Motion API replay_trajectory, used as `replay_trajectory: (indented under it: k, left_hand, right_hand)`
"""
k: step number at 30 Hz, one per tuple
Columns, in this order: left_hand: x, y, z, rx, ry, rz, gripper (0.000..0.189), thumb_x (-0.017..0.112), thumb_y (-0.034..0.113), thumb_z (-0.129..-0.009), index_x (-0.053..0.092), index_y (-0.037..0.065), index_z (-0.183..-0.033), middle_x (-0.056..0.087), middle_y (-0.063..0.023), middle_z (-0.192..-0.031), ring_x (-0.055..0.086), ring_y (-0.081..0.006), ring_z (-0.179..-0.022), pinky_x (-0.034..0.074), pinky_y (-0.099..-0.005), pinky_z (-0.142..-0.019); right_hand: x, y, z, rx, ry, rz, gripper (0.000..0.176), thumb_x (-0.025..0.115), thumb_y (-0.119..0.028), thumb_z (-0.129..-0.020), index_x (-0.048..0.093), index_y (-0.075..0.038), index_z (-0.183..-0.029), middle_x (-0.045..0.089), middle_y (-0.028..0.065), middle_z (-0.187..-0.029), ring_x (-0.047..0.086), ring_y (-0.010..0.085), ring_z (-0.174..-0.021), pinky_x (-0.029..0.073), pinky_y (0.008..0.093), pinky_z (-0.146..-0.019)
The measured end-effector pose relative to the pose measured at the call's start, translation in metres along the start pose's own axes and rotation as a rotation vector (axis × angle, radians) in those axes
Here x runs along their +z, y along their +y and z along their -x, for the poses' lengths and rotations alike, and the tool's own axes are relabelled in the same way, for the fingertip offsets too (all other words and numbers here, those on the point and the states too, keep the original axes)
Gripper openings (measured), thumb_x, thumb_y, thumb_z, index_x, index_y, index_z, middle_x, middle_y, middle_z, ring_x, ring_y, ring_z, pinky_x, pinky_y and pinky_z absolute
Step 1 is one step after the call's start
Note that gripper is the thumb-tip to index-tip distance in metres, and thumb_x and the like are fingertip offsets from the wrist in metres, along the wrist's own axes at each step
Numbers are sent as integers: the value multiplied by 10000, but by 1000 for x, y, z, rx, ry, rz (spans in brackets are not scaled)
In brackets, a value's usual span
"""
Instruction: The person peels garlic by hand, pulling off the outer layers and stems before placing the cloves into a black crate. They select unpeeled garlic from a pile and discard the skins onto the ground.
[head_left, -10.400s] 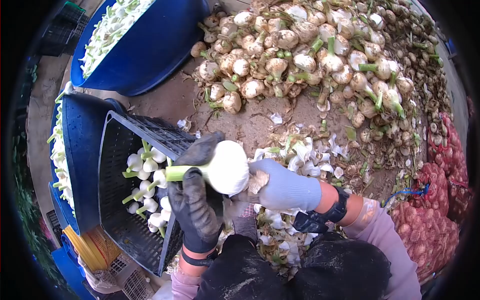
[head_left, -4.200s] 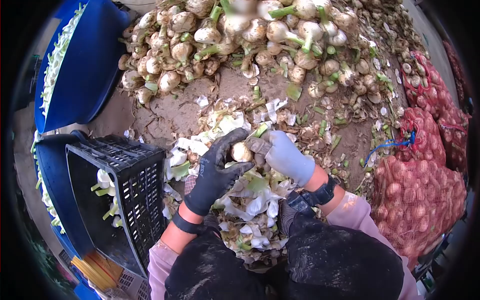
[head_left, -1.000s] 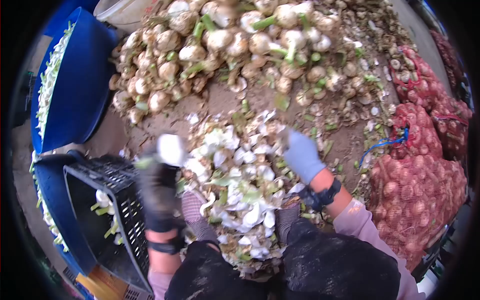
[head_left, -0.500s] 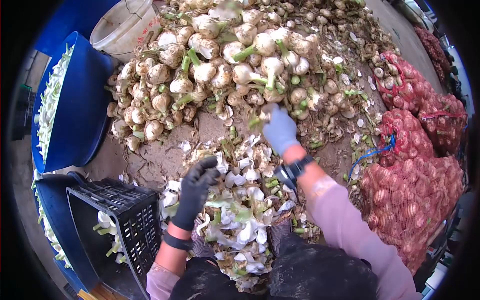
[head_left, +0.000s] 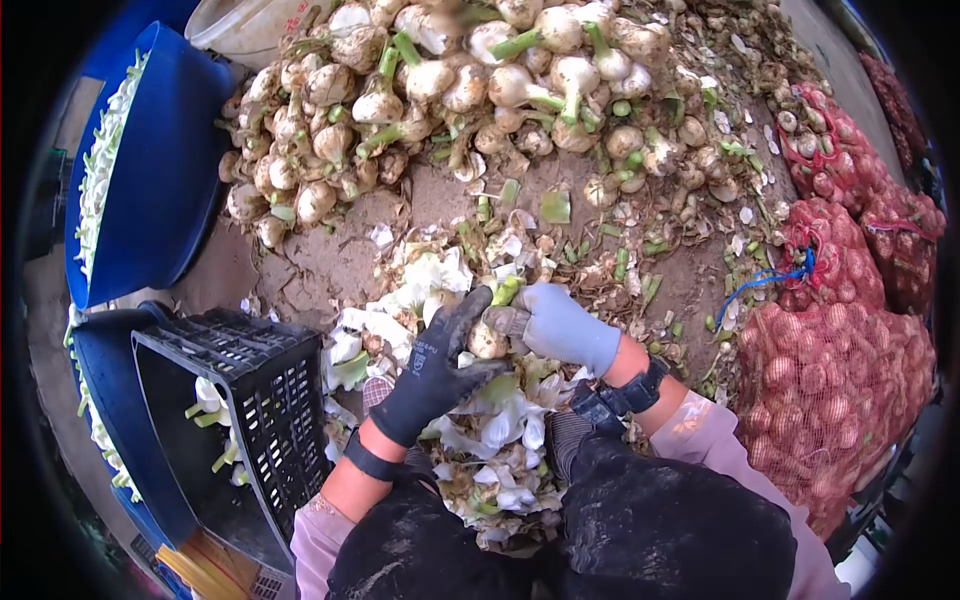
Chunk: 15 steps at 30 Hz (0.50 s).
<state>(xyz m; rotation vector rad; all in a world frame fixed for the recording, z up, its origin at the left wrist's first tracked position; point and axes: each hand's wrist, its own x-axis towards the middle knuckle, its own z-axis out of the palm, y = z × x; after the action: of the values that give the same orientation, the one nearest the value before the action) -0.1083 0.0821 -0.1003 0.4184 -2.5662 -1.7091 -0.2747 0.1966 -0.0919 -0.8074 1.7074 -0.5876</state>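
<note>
Between my two hands is a garlic bulb (head_left: 487,341) with a short green stem pointing up. My left hand (head_left: 440,362), in a black glove, is wrapped round the bulb from the left. My right hand (head_left: 560,325), in a grey-blue glove, pinches the bulb's upper right side by the stem. White peeled skins (head_left: 500,425) lie below and around the hands. Beyond them rises a large heap of soil-stained garlic bulbs (head_left: 460,85).
A black crate (head_left: 285,430) with several trimmed bulbs stands at the left, beside blue tubs (head_left: 160,170) of white garlic. A white bucket (head_left: 240,30) stands behind. Red mesh sacks (head_left: 830,390) of bulbs line the right.
My right hand has come back from the heap's edge toward my body. My left hand has moved right to meet it, and both now hold the bulb. The view has shifted slightly.
</note>
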Motion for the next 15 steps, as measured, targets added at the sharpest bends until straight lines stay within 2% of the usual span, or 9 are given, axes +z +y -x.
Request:
replay_trajectory:
  k: [1, 3, 5, 7, 9, 10, 12, 13, 15]
  left_hand:
    - [0, -3, 1, -2, 27, -7, 693, 764, 142, -763, 435, 67, -1369, 479, -142, -1371, 452, -283, -1268, 373, -374, -1038]
    - [-2, -9, 1, -31, 19, 148, 713, 774, 119, -749, 428, 53, -1369, 479, -125, -1372, 443, -250, -1275, 370, -360, -1046]
    - [-1, -13, 3, -147, 113, 536, 694, 774, 113, -748, 448, 56, -1357, 519, -90, -1328, 489, -197, -1217, 414, -325, -1002]
    - [-5, -11, 0, -126, 108, 565, 710, 761, 99, -763, 414, 55, -1380, 524, -80, -1310, 493, -167, -1187, 451, -295, -955]
    - [-10, -2, 0, -374, 79, 910, 711, 718, 147, -814, 348, 60, -1415, 534, -96, -1285, 562, -176, -1078, 513, -301, -852]
    - [-13, -3, 3, -382, 13, 1126, 657, 638, 217, -879, 307, 64, -1426, 589, -107, -1170, 616, -191, -950, 555, -311, -689]
    - [-8, 1, -1, -429, 37, 1368, 617, 606, 241, -897, 319, 79, -1419, 606, -111, -1101, 633, -205, -877, 553, -318, -633]
    - [-7, 2, -3, -470, 62, 1610, 578, 574, 264, -915, 331, 94, -1411, 624, -114, -1032, 651, -218, -804, 550, -324, -578]
    - [-10, -1, -2, -463, 19, 1623, 542, 547, 248, -931, 326, 135, -1412, 630, -116, -964, 653, -230, -723, 536, -320, -532]
  right_hand:
    - [2, -3, 1, -1, -13, -1, 364, 581, -317, -935, 638, 37, -872, 638, 52, -642, 564, 116, -549, 476, 281, -543]
    - [4, -12, 10, 164, -54, -560, 334, 550, -272, -950, 635, 39, -865, 616, 60, -605, 538, 107, -514, 449, 271, -498]
    - [15, -3, 9, 89, -10, -634, 292, 515, -219, -960, 638, 29, -865, 617, 66, -619, 516, 89, -499, 425, 250, -469]
    - [17, 1, 9, 91, 6, -745, 284, 497, -195, -965, 634, 34, -868, 615, 54, -636, 526, 73, -517, 432, 244, -481]
    - [20, 10, 7, 122, 27, -722, 246, 523, -199, -942, 639, 14, -898, 627, 80, -662, 572, 162, -530, 459, 300, -509]
    - [26, 19, 3, -64, 197, -466, 225, 546, -208, -921, 638, -3, -926, 627, 100, -668, 585, 230, -548, 468, 335, -528]
    - [27, 11, 6, -296, 491, 114, 247, 606, -250, -864, 631, -58, -1018, 638, 168, -753, 596, 396, -654, 487, 413, -592]
    - [30, 16, 4, -298, 492, 115, 247, 606, -250, -864, 631, -58, -1018, 638, 168, -753, 596, 396, -654, 487, 413, -592]
    - [36, 25, -2, -527, 603, 106, 259, 611, -232, -882, 617, -35, -1050, 672, 133, -831, 642, 312, -697, 499, 388, -631]
